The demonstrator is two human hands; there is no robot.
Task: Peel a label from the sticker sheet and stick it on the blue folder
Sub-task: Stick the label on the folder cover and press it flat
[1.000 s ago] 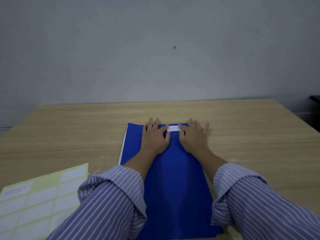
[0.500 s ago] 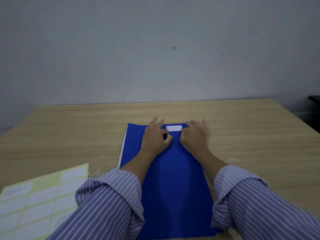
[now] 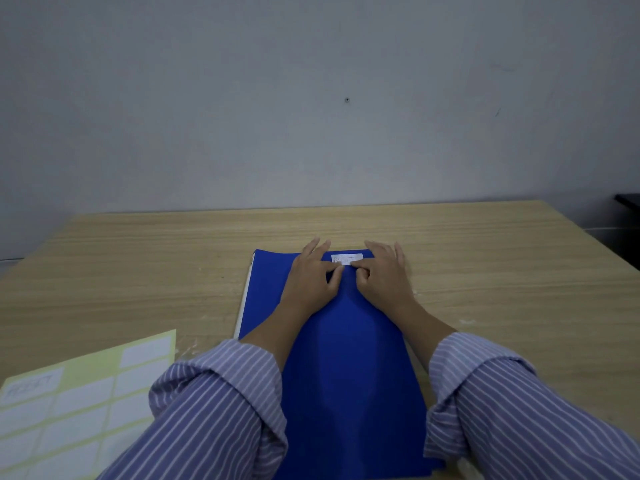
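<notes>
The blue folder (image 3: 346, 358) lies lengthwise on the table in front of me. A small white label (image 3: 347, 258) with faint writing sits flat near the folder's far edge. My left hand (image 3: 311, 278) rests on the folder just left of the label, its thumb touching the label's lower left corner. My right hand (image 3: 384, 277) lies just right of it, curled fingers pressing the label's lower right edge. The yellow sticker sheet (image 3: 79, 407) with several white labels lies at the near left, partly under my left sleeve.
The wooden table (image 3: 519, 271) runs to a grey wall behind. A dark object (image 3: 628, 199) shows at the far right beyond the table's edge. White paper edges (image 3: 244, 299) peek out along the folder's left side.
Both hands have slid inward along the label, thumbs moving from its ends toward its lower edge. More of the label's top now shows between the hands.
</notes>
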